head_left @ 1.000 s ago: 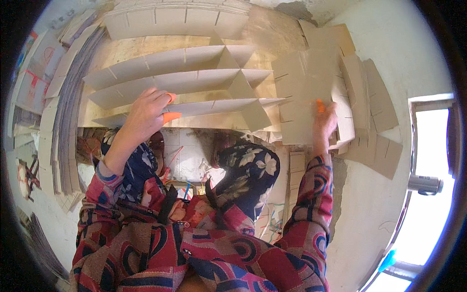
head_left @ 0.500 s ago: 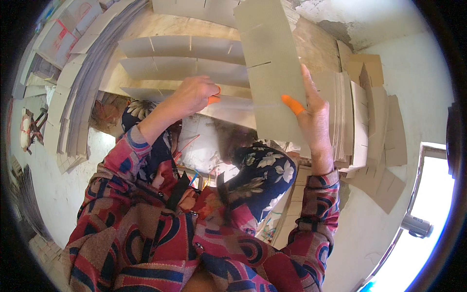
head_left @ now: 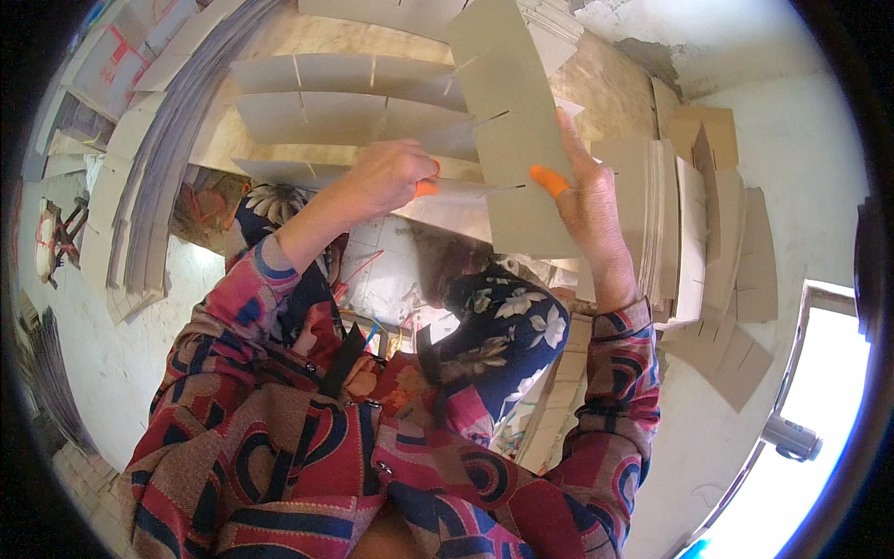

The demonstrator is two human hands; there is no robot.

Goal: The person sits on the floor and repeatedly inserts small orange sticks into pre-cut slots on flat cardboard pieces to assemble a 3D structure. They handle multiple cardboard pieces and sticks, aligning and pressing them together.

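My right hand [head_left: 591, 205] grips a grey slotted cardboard strip [head_left: 507, 102] by its right edge, an orange finger cover on the thumb laid across its face. This strip stands crosswise over the right ends of several long cardboard strips. Among those are a far strip [head_left: 340, 73], a middle strip [head_left: 349, 121] and a near strip [head_left: 293, 171], roughly parallel on edge and slotted. My left hand [head_left: 386, 175] is closed in a pinch at the near strip, orange covers on its fingertips. The held strip's lower slot lies beside the near strip's edge; whether they interlock I cannot tell.
The strips stand on a wooden board [head_left: 289, 42]. A tall stack of cardboard sheets [head_left: 154, 177] is at the left, another stack [head_left: 643, 224] at the right. Loose cardboard pieces [head_left: 722, 363] lean by the white wall. A bright doorway [head_left: 829, 363] is at far right.
My right hand has shifted slightly left and up with the held strip, whose lower slot now shows. My left hand has slid a little right along the near strip.
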